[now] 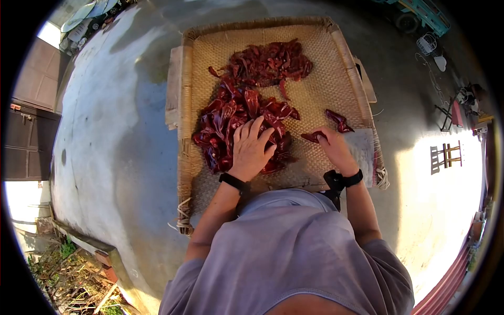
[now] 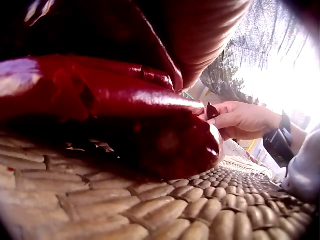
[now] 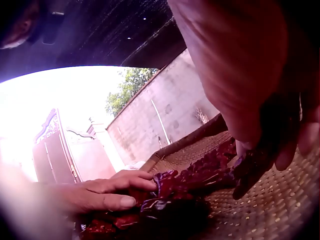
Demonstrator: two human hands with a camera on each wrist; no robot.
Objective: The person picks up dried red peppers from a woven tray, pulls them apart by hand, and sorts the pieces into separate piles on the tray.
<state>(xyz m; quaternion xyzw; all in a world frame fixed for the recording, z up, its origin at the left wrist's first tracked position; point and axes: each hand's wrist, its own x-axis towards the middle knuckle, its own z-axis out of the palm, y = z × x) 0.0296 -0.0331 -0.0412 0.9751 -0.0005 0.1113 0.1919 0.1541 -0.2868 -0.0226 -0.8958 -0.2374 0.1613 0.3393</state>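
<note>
My left hand [image 1: 250, 153] rests with spread fingers on a pile of glossy dried red chilies [image 1: 216, 126] in a woven tray [image 1: 321, 55]. In the left wrist view, chilies [image 2: 145, 102] lie close to the lens on the weave. To the right of the pile, my right hand [image 1: 337, 153] pinches one dark red chili [image 1: 311, 137] between thumb and fingers, its tip pointing left. In the right wrist view that held chili is mostly in shadow. Just beyond the right hand lie loose chilies [image 1: 340, 122].
A second heap of darker, more shrivelled chilies [image 1: 270, 63] lies at the tray's far end. A pale sack [image 1: 360, 149] covers the tray's near right corner. Raised rims [image 1: 185, 100] bound the tray. A small stool [image 1: 451, 154] stands on the floor at right.
</note>
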